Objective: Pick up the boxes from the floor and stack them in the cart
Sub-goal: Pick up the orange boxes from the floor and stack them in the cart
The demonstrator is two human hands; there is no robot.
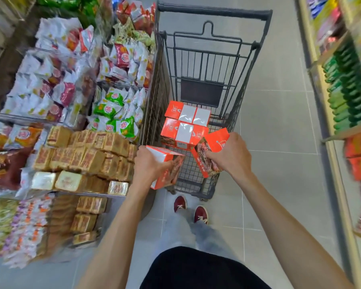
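On your left stood the wire display rack (56, 192) of brown wrapped cakes and white snack packets, close against the cart's side, so you had to work from the cart's near end. Your left hand (149, 163) was closed around an orange-and-white cardboard box (165, 172), fingers wrapped over its printed side, holding it tilted just above the near rim of the dark grey wire shopping cart (204, 188); that angle looked meant to clear the rim before lowering it in. Inside the basket, two orange-and-white boxes (186, 126) already lay flat, touching each other, pushed towards the far wall, which left bare mesh nearer you for the next ones. Your right hand (227, 155) gripped a second orange cardboard box (212, 151) by its lower end, tipped steeply over the basket, just beside the stacked pair. No boxes showed on the grey tiled floor (279, 184) around your red shoes (191, 207).
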